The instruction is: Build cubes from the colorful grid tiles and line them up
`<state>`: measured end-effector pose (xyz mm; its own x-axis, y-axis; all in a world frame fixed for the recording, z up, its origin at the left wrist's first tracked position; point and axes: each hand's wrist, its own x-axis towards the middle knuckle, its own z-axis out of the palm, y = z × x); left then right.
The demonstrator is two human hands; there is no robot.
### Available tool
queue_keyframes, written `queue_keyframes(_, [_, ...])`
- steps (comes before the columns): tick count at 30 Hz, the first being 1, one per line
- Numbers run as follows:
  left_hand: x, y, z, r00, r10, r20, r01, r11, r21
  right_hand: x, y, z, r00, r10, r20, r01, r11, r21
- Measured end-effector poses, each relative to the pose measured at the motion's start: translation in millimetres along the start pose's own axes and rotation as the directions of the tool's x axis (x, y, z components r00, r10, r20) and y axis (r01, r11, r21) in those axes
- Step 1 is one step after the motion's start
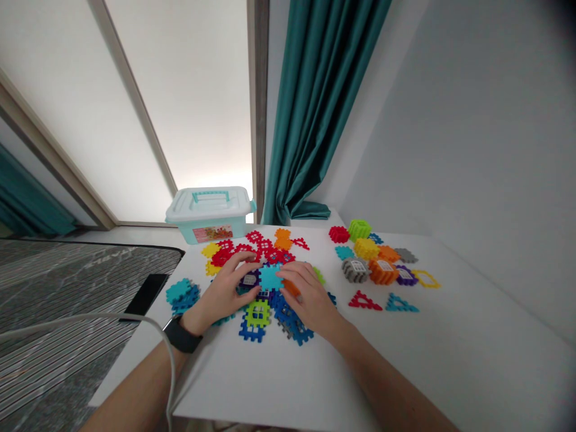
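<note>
My left hand [225, 289] and my right hand [310, 297] meet over the pile of plastic building tiles. Between their fingertips is a light blue notched tile [270, 278], held at its left and right edges. A dark purple tile with a white label [249, 280] shows inside the curve of my left thumb and fingers; whether it is gripped too is unclear. Under my right fingers an orange tile [291, 287] is partly hidden. Just below lie a lime green window tile [258, 313] and dark blue tiles [294, 321]. Red tiles [265, 247] spread behind my hands.
A lidded teal storage box [211, 215] stands at the back left. Stacked tiles, including a grey stack [355, 270], sit at the right with a red triangle [364, 301]. Light blue tiles [179, 290] and a black phone [144, 295] are leftward. A white cable [171, 366] crosses my left forearm.
</note>
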<state>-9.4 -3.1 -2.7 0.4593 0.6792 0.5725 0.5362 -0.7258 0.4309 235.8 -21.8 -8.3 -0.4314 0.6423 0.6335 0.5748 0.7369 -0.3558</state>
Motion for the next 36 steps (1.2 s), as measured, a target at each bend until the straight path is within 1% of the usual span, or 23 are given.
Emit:
queue_keyframes(5, [0.0, -2.3, 1.0, 1.000, 0.010, 0.008, -0.009, 1.000, -0.014, -0.2, -2.0, 0.7, 1.000, 0.009, 0.002, -0.009, 1.000, -0.003])
queue_keyframes(10, [-0.6, -3.9, 0.2, 1.000, 0.003, 0.013, -0.003, 1.000, 0.004, -1.8, -4.0, 2.7, 0.998, 0.067, 0.008, -0.068, 0.998, 0.014])
queue_keyframes(15, [0.4, -1.2, 3.3, 1.000, -0.004, -0.023, 0.004, 1.000, -0.013, -3.5, -6.3, 6.4, 0.991, 0.131, 0.018, -0.132, 0.991, 0.024])
queue_keyframes(18, [1.4, 3.2, 8.4, 0.999, -0.024, -0.033, 0.023, 0.999, -0.022, -2.9, -6.2, 7.6, 0.989, 0.146, 0.003, -0.146, 0.989, 0.025])
queue_keyframes(22, [1.4, 5.5, 12.9, 0.997, -0.047, -0.054, 0.046, 0.999, -0.016, -1.3, -3.8, 7.0, 0.990, 0.137, -0.035, -0.137, 0.990, 0.022])
queue_keyframes(29, [0.8, 3.0, 11.3, 0.998, -0.012, -0.060, 0.013, 1.000, 0.010, -0.7, 2.8, 6.9, 0.991, 0.122, -0.064, -0.122, 0.993, 0.002])
queue_keyframes(32, [1.4, 3.3, 8.9, 0.998, -0.023, -0.054, 0.024, 1.000, 0.009, -0.1, 5.6, 4.6, 0.993, 0.107, -0.053, -0.107, 0.994, 0.002])
queue_keyframes(36, [1.3, 2.9, 5.3, 1.000, -0.020, -0.017, 0.021, 1.000, 0.015, 0.9, 6.8, -0.7, 0.998, 0.056, 0.011, -0.056, 0.998, 0.011])
